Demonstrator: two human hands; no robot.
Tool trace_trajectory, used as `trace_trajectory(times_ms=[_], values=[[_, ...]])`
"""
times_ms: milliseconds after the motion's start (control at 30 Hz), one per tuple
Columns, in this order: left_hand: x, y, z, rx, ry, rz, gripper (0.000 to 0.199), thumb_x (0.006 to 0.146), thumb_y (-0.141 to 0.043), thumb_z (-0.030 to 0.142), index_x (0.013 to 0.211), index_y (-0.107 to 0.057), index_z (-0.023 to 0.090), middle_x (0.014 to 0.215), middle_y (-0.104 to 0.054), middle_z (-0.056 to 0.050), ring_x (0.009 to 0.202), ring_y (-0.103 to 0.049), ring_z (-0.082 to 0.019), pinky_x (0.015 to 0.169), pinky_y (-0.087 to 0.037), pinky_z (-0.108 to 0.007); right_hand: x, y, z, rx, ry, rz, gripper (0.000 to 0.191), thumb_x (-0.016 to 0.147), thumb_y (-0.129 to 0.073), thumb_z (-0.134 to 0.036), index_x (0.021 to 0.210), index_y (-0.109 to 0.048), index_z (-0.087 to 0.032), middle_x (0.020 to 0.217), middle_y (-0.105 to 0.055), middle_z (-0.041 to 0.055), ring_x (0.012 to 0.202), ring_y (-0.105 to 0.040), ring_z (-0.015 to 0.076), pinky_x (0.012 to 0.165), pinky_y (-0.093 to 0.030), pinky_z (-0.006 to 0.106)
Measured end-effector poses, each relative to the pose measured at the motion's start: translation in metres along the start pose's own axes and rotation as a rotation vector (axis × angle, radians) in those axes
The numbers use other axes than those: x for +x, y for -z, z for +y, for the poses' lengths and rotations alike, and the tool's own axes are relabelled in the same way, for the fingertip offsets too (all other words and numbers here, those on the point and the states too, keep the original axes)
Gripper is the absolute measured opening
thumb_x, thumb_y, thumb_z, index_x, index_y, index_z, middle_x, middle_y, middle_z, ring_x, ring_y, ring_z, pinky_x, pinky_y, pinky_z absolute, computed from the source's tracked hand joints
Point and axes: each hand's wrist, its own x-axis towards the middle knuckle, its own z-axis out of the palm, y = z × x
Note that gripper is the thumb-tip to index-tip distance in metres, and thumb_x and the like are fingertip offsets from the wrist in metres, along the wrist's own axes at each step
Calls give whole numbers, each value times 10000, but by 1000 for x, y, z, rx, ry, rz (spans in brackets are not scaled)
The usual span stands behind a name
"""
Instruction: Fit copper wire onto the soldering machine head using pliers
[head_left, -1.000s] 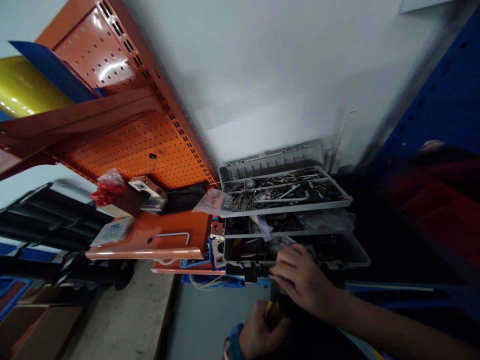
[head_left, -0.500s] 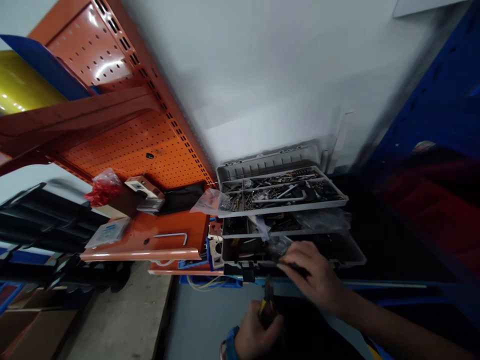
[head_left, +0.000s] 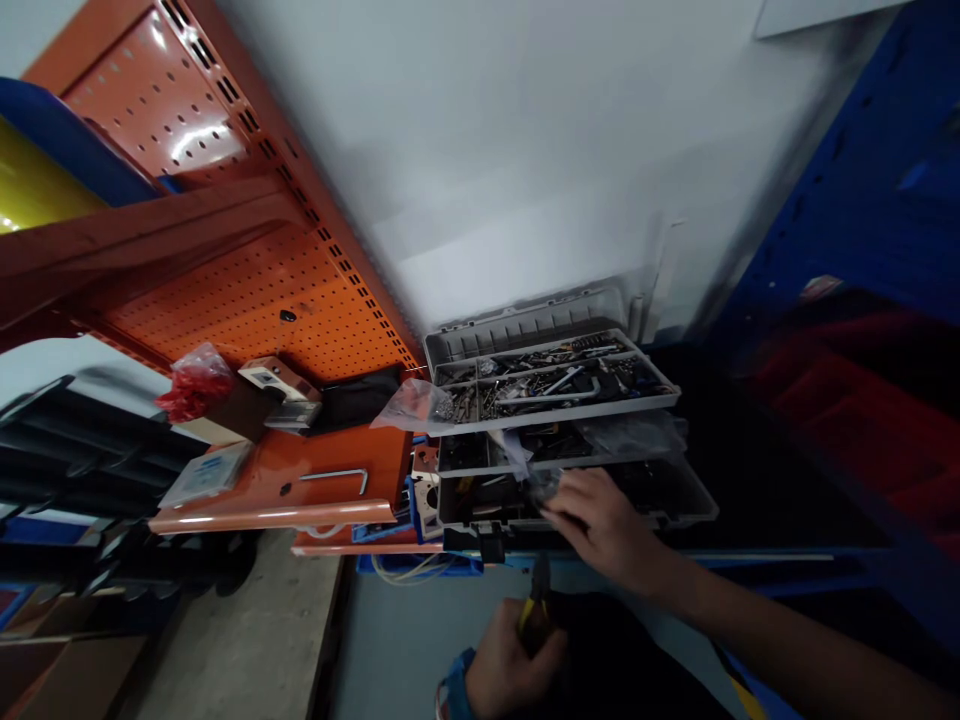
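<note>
My left hand [head_left: 516, 660], with a blue band at the wrist, is closed round a pair of pliers [head_left: 535, 610] with yellow-and-black handles, jaws pointing up. In front of the body, it stays below the bench edge. My right hand [head_left: 600, 520] reaches into the bottom of an open grey toolbox [head_left: 694, 490], its fingers pinched on what looks like a small clear plastic bag [head_left: 546, 485]. Blur and the fingers hide part of the bag. Above that hand, the toolbox's upper tray [head_left: 577, 408] holds hex keys, bits and many small metal parts.
To the left, an orange shelf [head_left: 281, 495] carries a hex key [head_left: 337, 474], a clear flat case [head_left: 206, 475] and a box with red plastic [head_left: 196, 385]. An orange pegboard [head_left: 247, 300] rises behind it. Dark red cloth [head_left: 847, 400] hangs at right.
The view has shifted slightly, moving the toolbox and shelf a little left in the picture. My right hand has moved slightly left and up, staying in the toolbox. My left hand keeps the pliers.
</note>
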Motion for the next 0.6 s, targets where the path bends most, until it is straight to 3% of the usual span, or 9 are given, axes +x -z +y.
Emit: trace_trajectory(times_ms=[133,267,367,500,600], values=[[1,0,-5,-19,-22,6,410,635,-671,505,664,-411,189,580,-401,52,562,-360,-80,540,-328,-224,4,1,4,37,59,-73,205,861,-478,-129,670,-544,-165,650,-504,6,665,-464,125,660,-319,284],[2,0,-5,-31,-83,-42,409,671,-654,503,621,-398,189,532,-352,62,525,-308,-70,493,-280,-217,5,3,6,4,26,7,204,861,-489,-137,661,-527,-158,637,-489,4,646,-454,122,645,-317,275],[1,1,-1,-1,-119,-90,385,703,-635,456,590,-384,186,518,-321,65,514,-267,-67,479,-238,-224,5,3,7,51,76,-77,216,866,-479,-138,657,-531,-161,636,-489,1,645,-451,120,655,-320,276],[-2,3,4,37,-87,-85,332,713,-626,364,594,-371,188,521,-322,69,507,-273,-63,483,-232,-225,6,3,8,15,29,-26,219,865,-490,-147,649,-520,-161,628,-485,0,637,-452,120,637,-318,272],[-3,3,8,25,-89,-86,342,715,-627,331,578,-347,191,509,-322,74,486,-263,-55,463,-214,-221,6,4,7,62,64,-88,206,869,-486,-152,669,-536,-163,639,-496,-1,644,-463,117,651,-329,274]])
